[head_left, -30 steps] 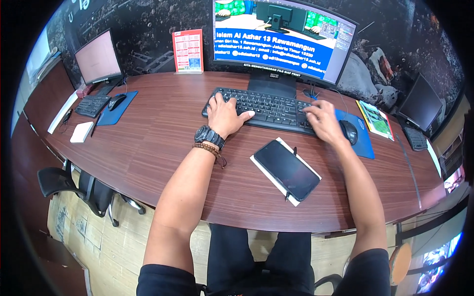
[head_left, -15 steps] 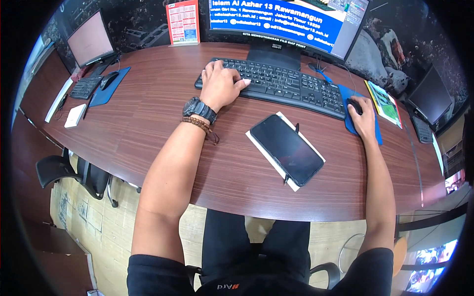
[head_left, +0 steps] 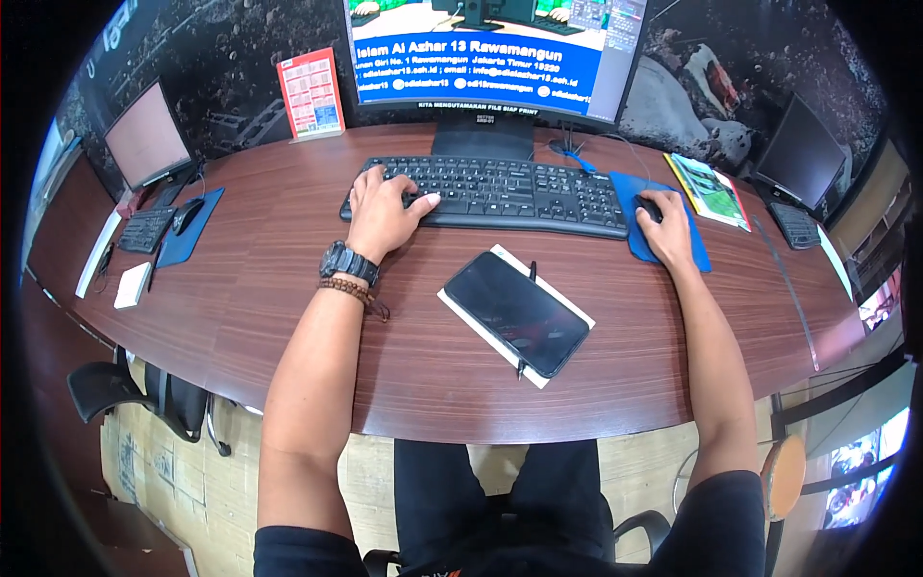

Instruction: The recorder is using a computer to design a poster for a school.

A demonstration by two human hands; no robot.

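Since a second ago the right hand (head_left: pixel 665 231) has left the keys and now lies curled over a small black computer mouse (head_left: pixel 648 206), while the view has tilted down toward the desk edge.

From the left: a small side monitor (head_left: pixel 146 146), a compact black keyboard (head_left: pixel 146 229) and a second mouse on a blue pad (head_left: pixel 188 227) sit well apart from the person. The left hand (head_left: pixel 385 213) — black wristwatch (head_left: pixel 348 262) and beaded bracelet at the wrist — rests flat on the left end of the wide black keyboard (head_left: pixel 490 192), fingers loosely spread, forefinger stretched across the keys.

Working well here likely means keeping that left hand parked on the keys while the right steers with small wrist movements, staying on the blue mouse mat (head_left: pixel 681 252).

Just in front of the keyboard, on the curved dark wooden desk (head_left: pixel 288 317), a black smartphone (head_left: pixel 515 313) lies on a white notepad with a pen beside it — near both forearms, so a wide elbow sweep could knock it. Further right, a colourful booklet (head_left: pixel 710 188) touches the mat's edge, limiting mouse travel that way.
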